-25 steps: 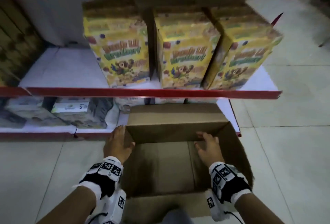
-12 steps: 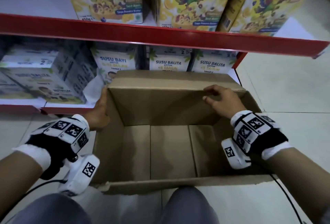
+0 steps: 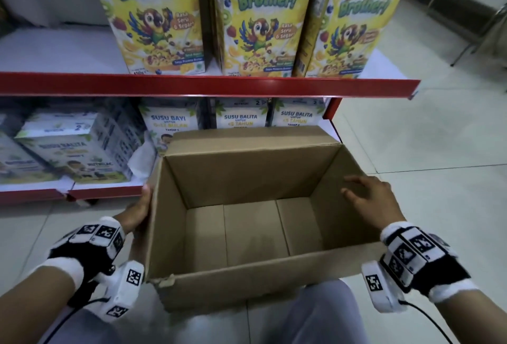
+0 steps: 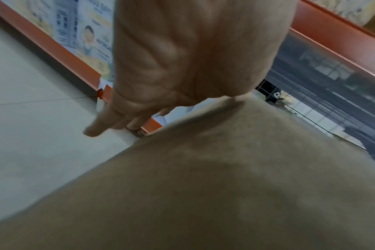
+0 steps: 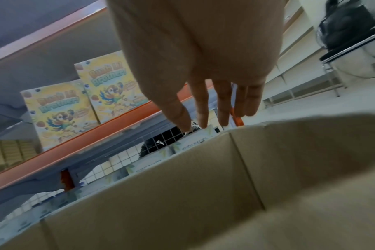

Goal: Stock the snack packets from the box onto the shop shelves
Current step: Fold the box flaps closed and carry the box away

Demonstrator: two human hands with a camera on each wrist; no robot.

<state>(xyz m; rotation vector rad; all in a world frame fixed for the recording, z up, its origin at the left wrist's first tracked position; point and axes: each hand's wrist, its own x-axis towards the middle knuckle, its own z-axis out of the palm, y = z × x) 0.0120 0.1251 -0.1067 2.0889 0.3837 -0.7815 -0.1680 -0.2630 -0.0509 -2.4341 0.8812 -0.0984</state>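
Three packets stand on the upper shelf, at 12 o'clock from the box, which shows no packets inside. Right hand has left the far flap, now flat-fingered, holding nothing. Left hand stays pressed to the box's 9 o'clock wall, fingers straight. Stocking looks finished.

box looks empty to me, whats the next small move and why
Probably lift the box away. Its floor is bare, with no packets showing. The left hand lies flat against its outer left wall; the right hand hovers open over the right wall and should close on it first.
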